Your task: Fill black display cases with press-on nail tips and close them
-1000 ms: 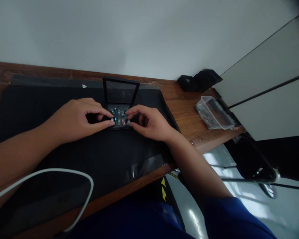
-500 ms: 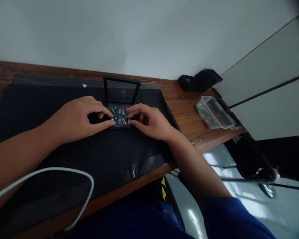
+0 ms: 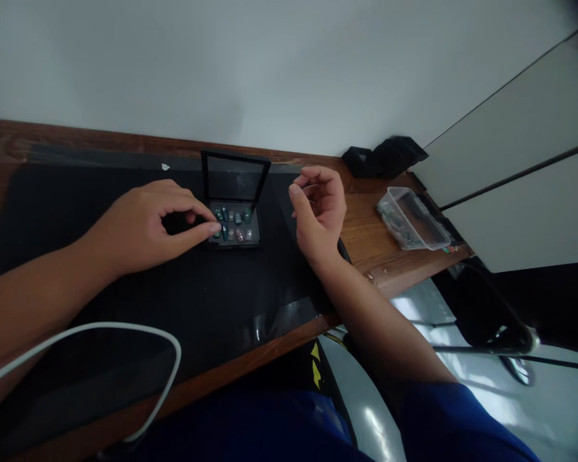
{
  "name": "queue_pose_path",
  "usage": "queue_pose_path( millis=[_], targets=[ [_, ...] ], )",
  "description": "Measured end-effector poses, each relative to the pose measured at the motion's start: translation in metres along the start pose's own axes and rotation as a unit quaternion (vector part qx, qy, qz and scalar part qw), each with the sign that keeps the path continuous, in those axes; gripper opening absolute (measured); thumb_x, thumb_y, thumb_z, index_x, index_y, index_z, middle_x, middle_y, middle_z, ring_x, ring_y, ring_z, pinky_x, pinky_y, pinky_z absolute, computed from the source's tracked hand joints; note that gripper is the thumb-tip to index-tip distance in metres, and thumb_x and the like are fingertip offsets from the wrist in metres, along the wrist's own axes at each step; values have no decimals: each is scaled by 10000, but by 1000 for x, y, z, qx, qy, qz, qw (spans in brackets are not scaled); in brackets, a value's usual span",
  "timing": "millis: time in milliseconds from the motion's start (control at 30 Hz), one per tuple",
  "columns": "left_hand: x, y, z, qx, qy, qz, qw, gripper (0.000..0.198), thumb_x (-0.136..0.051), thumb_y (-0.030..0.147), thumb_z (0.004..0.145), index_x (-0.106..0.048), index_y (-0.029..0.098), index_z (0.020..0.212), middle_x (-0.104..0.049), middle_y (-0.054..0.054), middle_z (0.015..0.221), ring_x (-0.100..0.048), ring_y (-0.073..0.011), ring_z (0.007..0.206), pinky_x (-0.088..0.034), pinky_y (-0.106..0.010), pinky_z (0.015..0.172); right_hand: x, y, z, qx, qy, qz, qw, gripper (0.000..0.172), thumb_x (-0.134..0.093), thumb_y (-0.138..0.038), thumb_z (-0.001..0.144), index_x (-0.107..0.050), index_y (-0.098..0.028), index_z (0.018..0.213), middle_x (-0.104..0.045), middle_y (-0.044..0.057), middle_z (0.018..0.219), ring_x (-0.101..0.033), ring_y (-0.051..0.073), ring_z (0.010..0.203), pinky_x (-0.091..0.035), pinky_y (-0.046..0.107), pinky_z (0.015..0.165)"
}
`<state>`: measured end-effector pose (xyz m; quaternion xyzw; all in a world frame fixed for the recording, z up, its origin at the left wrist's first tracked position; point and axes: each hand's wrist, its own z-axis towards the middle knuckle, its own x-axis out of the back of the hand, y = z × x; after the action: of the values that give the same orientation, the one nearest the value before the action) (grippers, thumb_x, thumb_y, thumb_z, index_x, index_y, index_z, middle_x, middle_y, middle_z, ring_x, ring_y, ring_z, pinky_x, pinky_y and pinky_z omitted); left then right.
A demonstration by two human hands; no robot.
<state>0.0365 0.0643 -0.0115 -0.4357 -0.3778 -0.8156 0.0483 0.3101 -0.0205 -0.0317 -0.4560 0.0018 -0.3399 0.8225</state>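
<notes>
A small black case (image 3: pixel 236 244) stands on the black mat with its clear-windowed lid (image 3: pixel 235 178) raised. Inside lie several press-on nails (image 3: pixel 239 235) in two rows, green, blue and greyish. My left hand (image 3: pixel 149 221) is at the case's left edge, thumb and forefinger closed together over the leftmost nails; what is between the fingertips is too small to make out. Off to the right of the case, my right hand (image 3: pixel 320 212) is raised with its fingers curled and the thumb near the forefinger; anything it holds cannot be made out.
On the wooden table (image 3: pixel 361 228) at the right is a clear plastic box (image 3: pixel 411 221) with small items. Black holders (image 3: pixel 385 156) stand by the wall. A white cable (image 3: pixel 125 327) loops across the front left. A small white scrap (image 3: pixel 165 167) lies on the mat.
My right hand has left the right side of the case and moved up and to the right, uncovering the nails there. My left hand has barely moved.
</notes>
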Motion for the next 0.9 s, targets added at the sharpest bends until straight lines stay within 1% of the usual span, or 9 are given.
queue_pose_path(
  millis=[133, 267, 333, 433, 567, 667, 767, 833, 900],
  targets=[
    [6, 5, -4, 66, 76, 19, 995, 436, -648, 651, 1007, -747, 251, 864, -734, 12, 873, -664, -216, 862, -499, -401, 801, -12, 23, 6, 4, -66, -44, 997, 612, -525, -528, 1173, -339, -346, 1726, -540, 158, 1684, -681, 279, 1333, -657, 412, 983],
    [7, 1, -5, 143, 64, 28, 987, 460, -660, 689, 995, -650, 239, 901, -609, 58, 818, -561, -152, 790, -452, -368, 746, -24, 33, 15, -5, -107, -12, 994, 734, -598, -364, 1146, -242, -324, 1786, -569, 167, 1739, -596, 304, 1563, -546, 551, 1264],
    [4, -5, -4, 152, 56, 19, 987, 468, -681, 712, 986, -641, 250, 1046, -622, 64, 908, -582, -158, 852, -466, -369, 768, -27, 33, 19, -10, -123, 4, 992, 656, -639, -339, 1120, -377, -282, 1719, -689, 160, 1614, -643, 297, 1519, -529, 556, 1283],
    [-3, -14, -3, 146, 32, -6, 989, 632, -666, 753, 992, -584, 253, 1371, -681, 19, 1152, -644, -220, 1030, -496, -386, 794, -26, 29, 21, -18, -136, 11, 991, 369, -673, -323, 1098, -627, -234, 1453, -815, 126, 1354, -757, 264, 1292, -574, 500, 1224],
    [-14, -17, -5, 107, 24, -18, 994, 758, -538, 731, 1089, -460, 228, 1651, -688, -61, 1462, -650, -314, 1299, -534, -431, 940, -23, 23, 22, -16, -143, -19, 989, 171, -682, -222, 1080, -689, -218, 1251, -823, 110, 1274, -765, 221, 1152, -607, 432, 1140],
    [-17, -16, -7, 73, 30, -16, 997, 800, -510, 723, 1112, -431, 209, 1719, -645, -113, 1604, -599, -396, 1460, -512, -506, 1145, -21, 23, 22, -1, -151, -19, 988, 159, -678, -182, 1077, -693, -217, 1232, -820, 101, 1253, -759, 208, 1132, -613, 405, 1101],
    [-13, -15, -9, 78, 21, -11, 997, 959, -630, 818, 1005, -470, 166, 1689, -574, -192, 1687, -548, -468, 1534, -494, -590, 1255, -18, 26, 21, 33, -155, -6, 987, 157, -715, -191, 1058, -714, -225, 1212, -828, 76, 1208, -752, 203, 1057, -618, 406, 1069],
    [-9, -10, -9, 102, 11, -27, 994, 1011, -708, 860, 922, -516, 182, 1647, -610, -191, 1646, -618, -461, 1459, -519, -625, 1251, -14, 27, 20, 48, -161, -12, 986, 139, -751, -213, 1040, -742, -243, 1176, -836, 53, 1186, -746, 202, 1011, -620, 408, 1047],
    [-5, -5, -9, 98, 6, -55, 994, 920, -744, 833, 919, -573, 239, 1600, -666, -131, 1595, -680, -417, 1384, -549, -599, 1238, -10, 26, 19, 51, -170, -8, 984, 118, -779, -247, 1025, -774, -252, 1143, -847, 41, 1162, -750, 200, 984, -625, 404, 1026]
  ],
)
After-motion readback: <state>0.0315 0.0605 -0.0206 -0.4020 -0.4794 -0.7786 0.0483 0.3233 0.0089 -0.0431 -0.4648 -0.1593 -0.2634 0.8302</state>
